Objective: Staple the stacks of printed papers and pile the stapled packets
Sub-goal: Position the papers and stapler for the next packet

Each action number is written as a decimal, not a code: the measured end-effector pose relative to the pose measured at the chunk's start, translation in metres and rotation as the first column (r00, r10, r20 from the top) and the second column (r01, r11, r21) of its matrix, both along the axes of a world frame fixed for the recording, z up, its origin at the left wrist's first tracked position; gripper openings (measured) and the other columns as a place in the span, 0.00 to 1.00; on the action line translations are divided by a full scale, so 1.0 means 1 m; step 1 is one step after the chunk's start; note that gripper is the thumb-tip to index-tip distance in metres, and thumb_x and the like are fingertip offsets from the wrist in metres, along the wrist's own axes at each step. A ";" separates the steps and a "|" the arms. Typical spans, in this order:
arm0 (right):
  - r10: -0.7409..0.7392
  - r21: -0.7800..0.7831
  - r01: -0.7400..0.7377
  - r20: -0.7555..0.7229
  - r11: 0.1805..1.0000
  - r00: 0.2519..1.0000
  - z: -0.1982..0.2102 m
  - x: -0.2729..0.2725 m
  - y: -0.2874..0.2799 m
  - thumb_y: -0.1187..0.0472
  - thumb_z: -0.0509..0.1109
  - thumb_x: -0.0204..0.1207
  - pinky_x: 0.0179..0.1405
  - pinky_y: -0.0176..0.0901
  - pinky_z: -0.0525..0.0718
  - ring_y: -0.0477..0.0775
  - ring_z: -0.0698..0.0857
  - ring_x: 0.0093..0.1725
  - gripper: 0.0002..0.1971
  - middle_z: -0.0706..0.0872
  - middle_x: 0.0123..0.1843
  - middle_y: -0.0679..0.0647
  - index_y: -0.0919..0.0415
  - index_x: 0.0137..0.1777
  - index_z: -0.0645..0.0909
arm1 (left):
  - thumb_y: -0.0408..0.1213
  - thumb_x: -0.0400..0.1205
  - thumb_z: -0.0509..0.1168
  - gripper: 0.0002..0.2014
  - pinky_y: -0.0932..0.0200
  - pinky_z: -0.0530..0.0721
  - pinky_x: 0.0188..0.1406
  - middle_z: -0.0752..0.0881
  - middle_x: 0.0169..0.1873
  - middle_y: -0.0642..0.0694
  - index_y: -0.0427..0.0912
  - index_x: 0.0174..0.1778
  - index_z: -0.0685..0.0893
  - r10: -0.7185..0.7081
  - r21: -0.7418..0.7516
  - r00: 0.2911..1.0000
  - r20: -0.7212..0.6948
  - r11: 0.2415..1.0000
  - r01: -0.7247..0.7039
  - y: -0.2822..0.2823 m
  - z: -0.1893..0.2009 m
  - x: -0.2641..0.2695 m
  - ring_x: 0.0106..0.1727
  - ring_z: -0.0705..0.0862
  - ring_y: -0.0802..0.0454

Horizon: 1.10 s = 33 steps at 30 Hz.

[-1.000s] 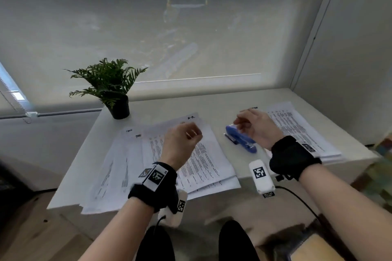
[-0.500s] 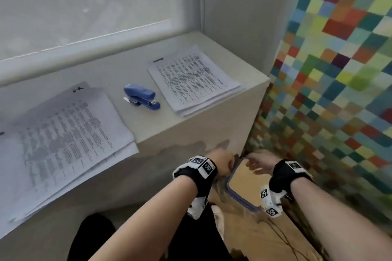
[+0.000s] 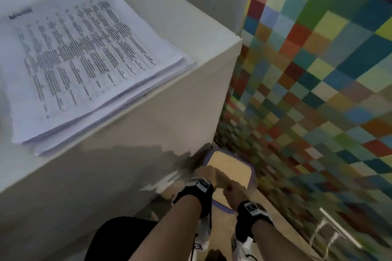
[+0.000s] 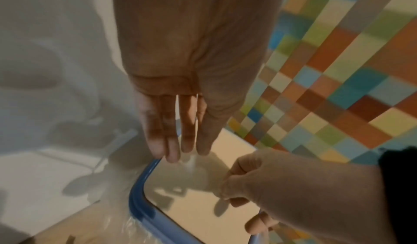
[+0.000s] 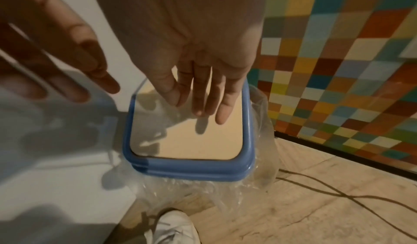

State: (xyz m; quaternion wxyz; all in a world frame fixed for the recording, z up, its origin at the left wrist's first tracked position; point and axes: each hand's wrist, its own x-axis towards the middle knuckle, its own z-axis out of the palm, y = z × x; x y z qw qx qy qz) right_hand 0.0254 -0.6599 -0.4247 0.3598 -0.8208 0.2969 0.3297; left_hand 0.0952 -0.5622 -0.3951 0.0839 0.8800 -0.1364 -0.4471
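From the head view, a stack of printed papers [image 3: 84, 65] is lying on the right end of the white bench [image 3: 191, 34], its near edges fanned slightly over the bench's front edge. Neither wrist view is catching those papers. Both hands are reaching down below the bench top, beside the bench's front panel, over a blue-rimmed bin [image 3: 253, 172] standing on the wooden floor [image 5: 327, 203] against a wall of multicoloured squares [image 3: 318, 70].

The right wrist view is giving the clearest look at the bin: a blue rim [image 5: 192, 169], a flat tan lid panel [image 5: 192, 137] filling the opening, and a clear plastic liner [image 5: 261, 141] bunching out under the rim. What is lying inside the bin is hidden by the panel. This view alone is also showing a white shoe [image 5: 173, 228] by the bin and a dark cable [image 5: 338, 192] trailing over the floor.

The left hand [image 4: 180, 114] is hanging with fingers straight and together, tips just above the rim's far corner, grasping nothing. The right hand [image 5: 198, 80] is hovering over the panel with fingers extended in its own view; in the left wrist view its thumb and forefinger seem drawn together, and I cannot tell whether anything is pinched there.
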 end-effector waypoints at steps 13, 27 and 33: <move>0.002 -0.054 -0.009 -0.128 0.998 0.992 -0.056 0.003 0.001 0.49 0.54 0.85 0.57 0.39 0.76 0.52 0.84 0.58 0.13 0.84 0.66 0.46 0.38 0.64 0.76 | 0.34 0.85 0.55 0.13 0.58 0.73 0.46 0.76 0.33 0.48 0.42 0.36 0.80 0.246 0.002 0.969 -0.016 0.969 -0.246 0.001 -0.091 0.000 0.52 0.83 0.42; -0.130 -0.016 0.130 0.006 0.991 0.991 -0.053 -0.002 -0.004 0.51 0.56 0.83 0.55 0.47 0.82 0.56 0.84 0.58 0.15 0.86 0.61 0.46 0.38 0.66 0.77 | 0.34 0.85 0.59 0.17 0.60 0.69 0.75 0.77 0.72 0.43 0.38 0.69 0.81 0.260 -0.182 0.965 -0.022 0.948 -0.260 0.005 -0.086 0.003 0.74 0.74 0.47; -0.152 0.078 0.154 -0.034 0.985 0.988 -0.051 -0.002 -0.002 0.54 0.55 0.84 0.71 0.47 0.75 0.57 0.78 0.70 0.19 0.80 0.71 0.46 0.40 0.73 0.73 | 0.30 0.85 0.56 0.19 0.57 0.68 0.77 0.74 0.75 0.45 0.44 0.71 0.78 0.158 -0.190 0.984 -0.087 0.967 -0.172 0.004 -0.069 0.005 0.76 0.72 0.46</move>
